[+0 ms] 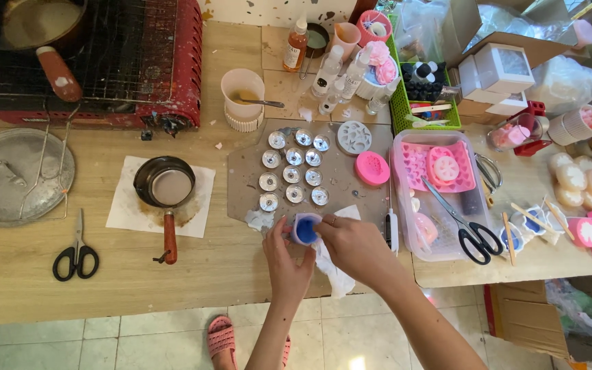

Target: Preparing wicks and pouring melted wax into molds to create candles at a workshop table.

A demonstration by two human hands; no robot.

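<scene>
Both hands meet at the near edge of the wooden tabletop (104, 288). The left hand (284, 259) is curled around a small cup (305, 228) that is blue inside, holding it by its side with the opening tilted up and toward the right. The right hand (354, 241) is closed on a crumpled white tissue (330, 270), its fingertips pressed at the cup's mouth; the rest of the tissue hangs down past the tabletop edge. A ring shows on one finger of the right hand.

Just beyond the cup lies a grey cardboard sheet (340, 179) carrying rows of small round metal candle cups (294, 175), a pale round mould (354, 137) and a pink round mould (372, 168). To the left, a small saucepan (164, 183) with a reddish handle sits on a stained white paper (128, 205), and black-handled scissors (76, 255) lie farther left, near a round metal lid (15, 175). A red tabletop stove (173, 62) stands at the back. To the right of the hands is a clear plastic box (405, 236) with pink moulds inside and a second pair of scissors (464, 223) resting across it. A pink sandal (222, 337) shows on the tiled floor (104, 342) below.
</scene>
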